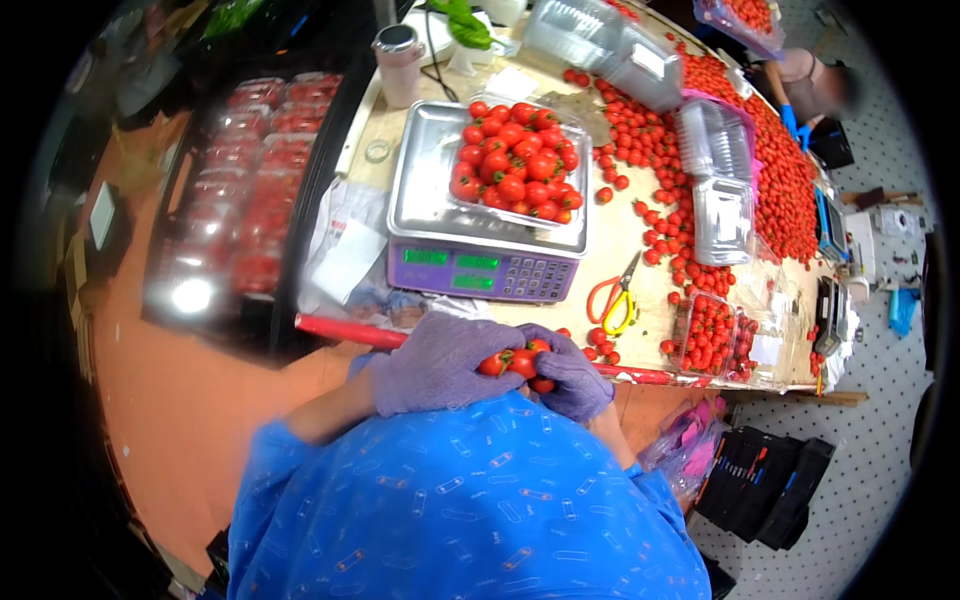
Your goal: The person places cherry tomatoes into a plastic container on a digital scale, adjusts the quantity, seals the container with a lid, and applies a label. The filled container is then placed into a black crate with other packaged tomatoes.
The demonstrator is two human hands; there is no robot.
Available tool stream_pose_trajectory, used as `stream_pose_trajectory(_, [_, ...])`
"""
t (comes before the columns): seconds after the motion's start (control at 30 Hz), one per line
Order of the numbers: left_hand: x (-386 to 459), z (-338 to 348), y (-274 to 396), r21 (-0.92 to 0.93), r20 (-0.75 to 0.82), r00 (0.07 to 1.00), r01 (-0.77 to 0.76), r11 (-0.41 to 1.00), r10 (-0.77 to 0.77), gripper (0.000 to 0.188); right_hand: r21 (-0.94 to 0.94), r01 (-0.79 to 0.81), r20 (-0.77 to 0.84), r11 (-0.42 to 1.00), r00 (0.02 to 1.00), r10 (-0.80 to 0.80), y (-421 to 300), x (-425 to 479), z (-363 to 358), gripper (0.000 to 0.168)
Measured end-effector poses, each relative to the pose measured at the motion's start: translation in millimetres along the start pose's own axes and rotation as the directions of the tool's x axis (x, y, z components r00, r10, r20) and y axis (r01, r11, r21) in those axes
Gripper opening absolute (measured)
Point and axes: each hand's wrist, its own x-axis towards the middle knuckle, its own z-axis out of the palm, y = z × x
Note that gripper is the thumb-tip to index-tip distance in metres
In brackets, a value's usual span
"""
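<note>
Both my hands wear purple knit gloves and meet in front of my blue patterned clothing, at the table's front edge. Several red cherry tomatoes (pixel 520 364) are cupped between them. My left hand (pixel 450 364) closes on their left side, its fingers reaching over them. From the right, my right hand (pixel 577 375) curls round the same tomatoes. Beyond the hands stands a purple digital scale (pixel 420 180) with a steel pan and lit green displays. On its pan rests a clear plastic tray heaped with cherry tomatoes (pixel 517 161).
Scissors (pixel 619 300) with red and yellow handles lie right of the scale. A filled clamshell (pixel 705 330) sits near the front edge. Loose tomatoes (pixel 780 165) and clear empty clamshells (pixel 712 139) cover the far side. Packed boxes fill a black crate (pixel 169 247) at left. A blue-gloved person (pixel 806 82) works opposite.
</note>
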Motion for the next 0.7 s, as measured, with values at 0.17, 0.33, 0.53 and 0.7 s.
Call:
stream_pose_trajectory(0.17, [5,3,5,-0.086,-0.307,0.951,-0.065,0.994,0.036,0.021,0.138,-0.018,0.172,0.990,0.985,-0.006,-2,11,-19,0.033])
stream_pose_trajectory(0.33, [31,9,-10,-0.023,-0.318,0.885,-0.365,0.931,0.339,0.012,0.535,-0.260,0.175,0.804,0.965,0.196,-6,13,-6,0.030])
stream_pose_trajectory(0.53, [37,40,-1,-0.735,-0.003,0.990,0.096,0.671,-0.144,0.021,0.611,-0.320,0.359,0.724,0.927,0.108,18,16,-28,0.025])
stream_pose_trajectory(0.7, [39,60,-53,-0.667,-0.293,0.952,-0.132,0.734,-0.095,0.042,-0.268,0.342,0.124,0.900,0.939,-0.320,11,3,-43,0.041])
